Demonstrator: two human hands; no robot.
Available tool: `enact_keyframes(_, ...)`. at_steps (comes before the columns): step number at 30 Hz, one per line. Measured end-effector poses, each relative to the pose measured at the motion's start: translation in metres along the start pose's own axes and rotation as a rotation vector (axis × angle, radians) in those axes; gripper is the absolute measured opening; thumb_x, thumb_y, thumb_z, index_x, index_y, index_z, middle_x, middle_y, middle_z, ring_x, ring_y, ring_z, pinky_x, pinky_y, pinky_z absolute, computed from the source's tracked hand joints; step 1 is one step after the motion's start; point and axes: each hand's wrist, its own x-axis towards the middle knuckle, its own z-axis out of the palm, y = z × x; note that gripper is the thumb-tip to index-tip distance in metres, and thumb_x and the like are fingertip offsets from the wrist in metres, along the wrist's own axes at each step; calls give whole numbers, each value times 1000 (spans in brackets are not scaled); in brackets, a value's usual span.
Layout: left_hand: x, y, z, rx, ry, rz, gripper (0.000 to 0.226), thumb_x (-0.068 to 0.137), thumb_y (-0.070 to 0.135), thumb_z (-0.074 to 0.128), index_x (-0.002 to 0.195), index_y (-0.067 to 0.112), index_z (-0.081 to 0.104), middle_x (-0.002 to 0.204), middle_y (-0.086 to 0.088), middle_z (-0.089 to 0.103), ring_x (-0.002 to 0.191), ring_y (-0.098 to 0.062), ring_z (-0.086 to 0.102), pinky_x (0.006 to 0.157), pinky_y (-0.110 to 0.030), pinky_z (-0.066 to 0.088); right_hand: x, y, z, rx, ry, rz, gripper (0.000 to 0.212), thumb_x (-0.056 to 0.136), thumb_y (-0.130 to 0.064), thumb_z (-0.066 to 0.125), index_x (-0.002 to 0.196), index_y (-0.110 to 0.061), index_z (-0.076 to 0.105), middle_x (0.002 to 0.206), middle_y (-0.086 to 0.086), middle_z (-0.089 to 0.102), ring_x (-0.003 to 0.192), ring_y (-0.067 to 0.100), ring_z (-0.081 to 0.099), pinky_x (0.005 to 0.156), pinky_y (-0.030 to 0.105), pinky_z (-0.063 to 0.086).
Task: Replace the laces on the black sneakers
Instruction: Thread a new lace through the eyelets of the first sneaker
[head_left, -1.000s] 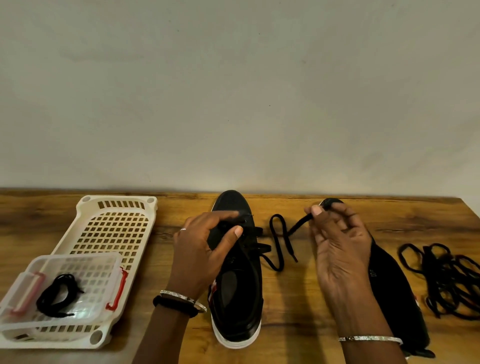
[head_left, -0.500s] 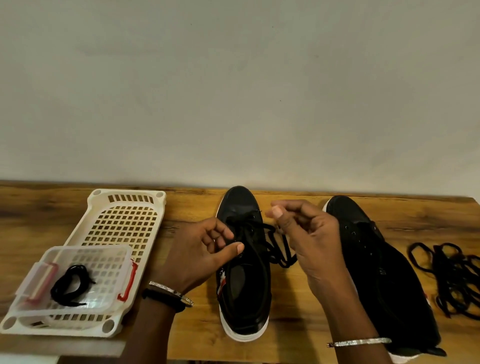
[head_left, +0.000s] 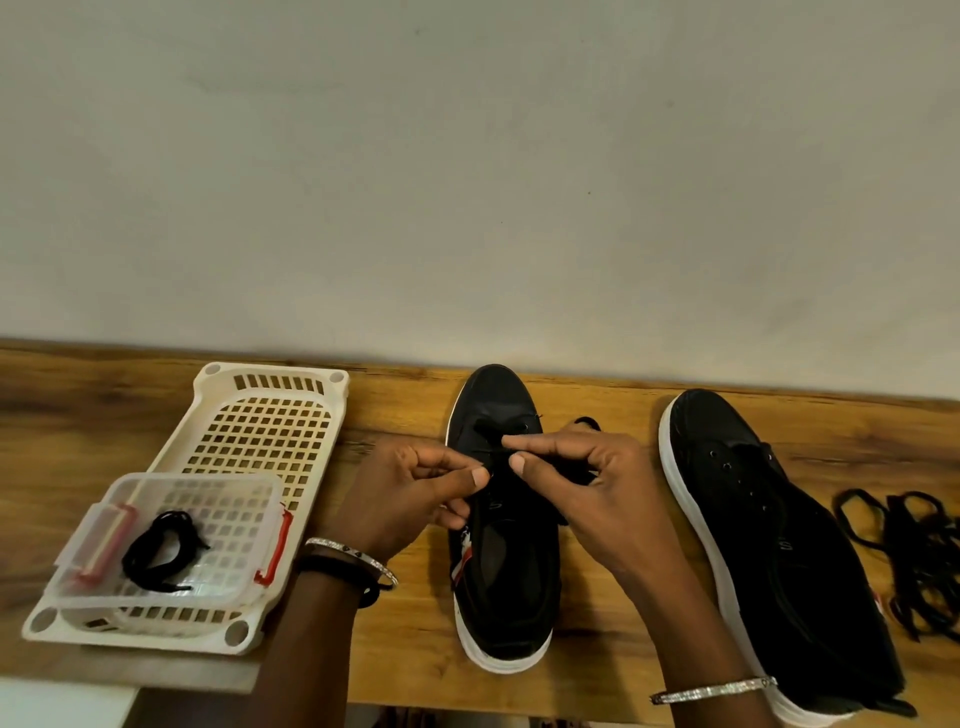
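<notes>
On my feed, the left hand (head_left: 415, 488) and right hand (head_left: 587, 483) meet thumb to thumb over a black sneaker (head_left: 506, 582), each pinching the black lace (head_left: 485, 434) between thumb and forefinger at the eyelets. The sneaker stands toe to the wall, mid-table (head_left: 597, 400). A second sneaker (head_left: 779, 545) lies just right of it, unlaced as far as I can tell, with loose laces (head_left: 914, 551) heaped beyond. To the left, a white basket (head_left: 270, 415) holds a clear box (head_left: 208, 480) containing a coiled lace (head_left: 161, 551).
</notes>
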Motion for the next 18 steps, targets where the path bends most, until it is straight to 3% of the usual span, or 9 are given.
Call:
enact_keyframes(5, 0, 0, 0, -61, -13, -35, 16, 79, 16, 76, 93, 7, 77, 74, -14, 73, 63, -17, 67, 57, -25, 56, 1, 4, 1, -189, 22, -43, 7, 81, -25, 83, 87, -29, 81, 80, -16, 73, 80, 2, 67, 68, 21, 55)
enact_keyframes(9, 0, 0, 0, -67, -16, -46, 15, 80, 16, 76, 92, 7, 77, 76, -15, 73, 63, -17, 67, 57, -24, 56, 1, 3, 2, -336, 2, -83, 3, 82, -32, 73, 84, -30, 75, 78, -18, 69, 74, 3, 65, 63, 28, 56)
enact_keyframes(12, 0, -1, 0, -58, -9, -46, 12, 83, 13, 75, 93, 7, 77, 76, -15, 73, 64, -17, 67, 58, -24, 56, 1, 3, 4, -435, -27, -92, 4, 80, -34, 67, 83, -31, 68, 76, -18, 64, 71, 4, 61, 61, 34, 55)
enact_keyframes(18, 0, -1, 0, -40, -10, -32, 13, 83, 14, 75, 94, 8, 77, 77, -14, 74, 65, -18, 68, 59, -25, 57, 2, -5, 7, -592, -130, -118, 6, 87, -29, 64, 92, -28, 61, 87, -14, 59, 77, 8, 56, 65, 34, 52)
